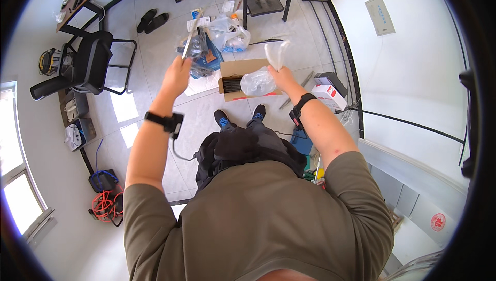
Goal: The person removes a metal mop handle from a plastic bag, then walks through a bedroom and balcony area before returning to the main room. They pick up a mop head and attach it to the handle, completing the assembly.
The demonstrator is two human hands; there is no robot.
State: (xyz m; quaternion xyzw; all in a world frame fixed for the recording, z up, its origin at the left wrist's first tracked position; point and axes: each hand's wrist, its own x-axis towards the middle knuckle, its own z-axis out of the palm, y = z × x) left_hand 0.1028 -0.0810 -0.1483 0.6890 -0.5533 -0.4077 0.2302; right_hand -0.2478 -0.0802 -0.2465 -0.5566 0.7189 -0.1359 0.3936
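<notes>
My left hand (176, 78) is closed round the lower end of a long, thin, pale strip (191, 34), which slants up and away; its exact kind is unclear. In my right hand (283, 78) is a clear plastic bag (257, 83). Its white gathered end sticks up above the fingers, and its body hangs over the front of an open cardboard box (235, 67). Dark, ridged items (232, 86) stand packed in the box's left part; the bag hides the rest. Dark wristbands circle both my wrists.
Plastic bags (226, 32) and a blue flat package (211, 56) clutter the floor beyond the box. A black step stand (265, 6) rises at the back. White and dark boxes (329, 96) sit at right, a black chair (93, 56) at left, black slippers (152, 21) farther back.
</notes>
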